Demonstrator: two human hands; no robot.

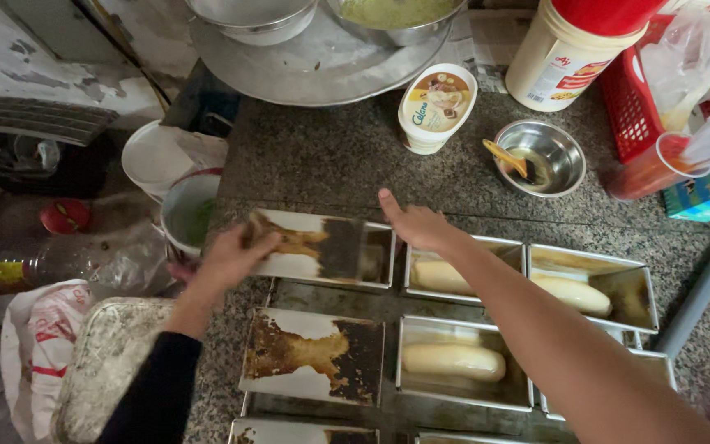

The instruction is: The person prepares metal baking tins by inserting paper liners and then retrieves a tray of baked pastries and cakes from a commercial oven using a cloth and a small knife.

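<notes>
A left hand (236,251) grips a stiff, light-looking tin lid (322,247) by its left end over a loaf tin on the counter (322,156); the right hand (417,224), fingers loosely spread and empty, rests on a neighbouring tin (462,271) holding soft dough (441,278).

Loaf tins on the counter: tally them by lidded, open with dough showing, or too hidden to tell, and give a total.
Lidded tin: 3, the first held by the left hand
Open tin with dough: 3
Partly hidden tin, contents unclear: 2
Total: 8
</notes>
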